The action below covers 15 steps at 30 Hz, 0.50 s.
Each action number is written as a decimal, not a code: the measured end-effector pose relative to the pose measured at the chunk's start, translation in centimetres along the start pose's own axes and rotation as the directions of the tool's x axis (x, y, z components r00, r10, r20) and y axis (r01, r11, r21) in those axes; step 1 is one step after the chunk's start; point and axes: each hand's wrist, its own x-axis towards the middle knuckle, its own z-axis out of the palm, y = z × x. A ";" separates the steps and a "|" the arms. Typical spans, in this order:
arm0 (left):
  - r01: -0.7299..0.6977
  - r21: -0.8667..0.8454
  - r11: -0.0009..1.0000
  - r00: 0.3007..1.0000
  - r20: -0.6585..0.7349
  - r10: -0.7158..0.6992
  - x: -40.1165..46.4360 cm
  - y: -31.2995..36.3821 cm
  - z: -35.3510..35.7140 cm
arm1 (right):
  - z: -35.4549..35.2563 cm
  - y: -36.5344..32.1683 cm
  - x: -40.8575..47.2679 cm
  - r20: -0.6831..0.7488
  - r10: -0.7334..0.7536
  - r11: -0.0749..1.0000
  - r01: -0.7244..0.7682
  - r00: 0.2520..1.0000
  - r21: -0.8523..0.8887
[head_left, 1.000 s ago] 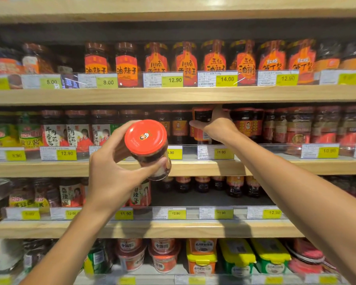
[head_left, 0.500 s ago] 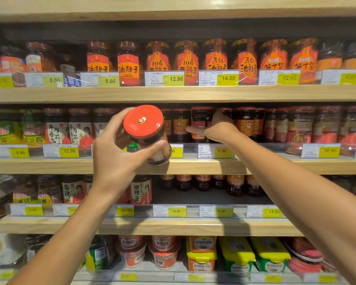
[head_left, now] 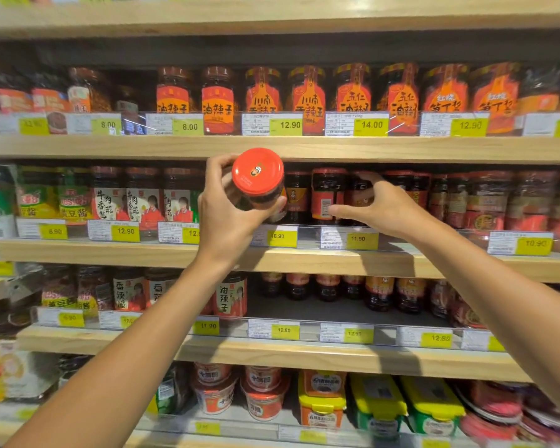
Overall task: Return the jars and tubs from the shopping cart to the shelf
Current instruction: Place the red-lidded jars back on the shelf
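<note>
My left hand (head_left: 227, 218) grips a dark sauce jar with a red lid (head_left: 257, 171), tilted so the lid faces me. It is held at the front of the second shelf (head_left: 304, 258), just under the shelf board above. My right hand (head_left: 385, 208) is immediately to its right. Its thumb and fingers wrap a dark jar with an orange label (head_left: 358, 197) standing in that shelf's row, beside a jar that shows a barcode (head_left: 325, 195). The shopping cart is out of sight.
Four wooden shelves carry rows of sauce jars behind yellow price tags. The third shelf (head_left: 337, 307) has a bare front strip with small jars at the back. Red and yellow tubs (head_left: 320, 399) fill the bottom shelf.
My left hand has lifted the red-lidded jar up and to the right, level with the second shelf. My right hand has drawn back from deep in the row to its front.
</note>
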 end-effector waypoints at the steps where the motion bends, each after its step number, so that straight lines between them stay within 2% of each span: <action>1: -0.002 0.016 1.000 1.000 0.011 0.001 -0.1 -0.3 0.3 | -0.1 0.2 0.0 0.002 -0.002 1.000 0.002 1.000 0.000; 6: 0.023 0.066 0.998 0.997 0.069 -0.028 0.0 -2.0 1.5 | -0.5 0.5 -0.4 0.022 -0.018 1.000 0.018 1.000 -0.003; 15: 0.169 0.162 0.972 0.978 0.099 -0.186 1.0 -2.6 3.3 | -0.6 1.0 -0.2 0.034 -0.033 0.999 0.032 0.999 0.011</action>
